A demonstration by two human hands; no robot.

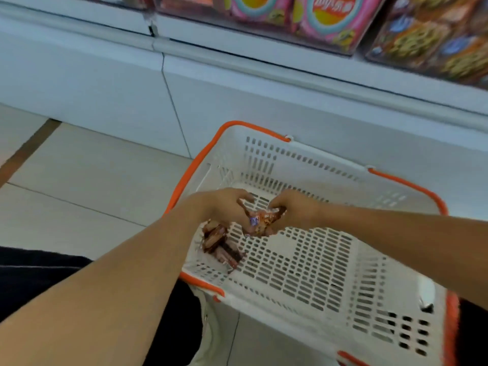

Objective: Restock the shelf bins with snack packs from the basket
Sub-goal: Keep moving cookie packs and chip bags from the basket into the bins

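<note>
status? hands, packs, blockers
Both hands, left and right, grip snack packs inside basket. More packs left there. Nothing blocking.

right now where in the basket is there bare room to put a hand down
The basket floor is bare from the middle to its right wall. It is crowded at the left wall, where the left hand and right hand grip snack packs above a pile of packs.

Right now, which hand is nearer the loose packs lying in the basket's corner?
Left. The left hand is directly above the loose packs in the basket; the right hand is further off to their right. Both grip one snack pack.
</note>
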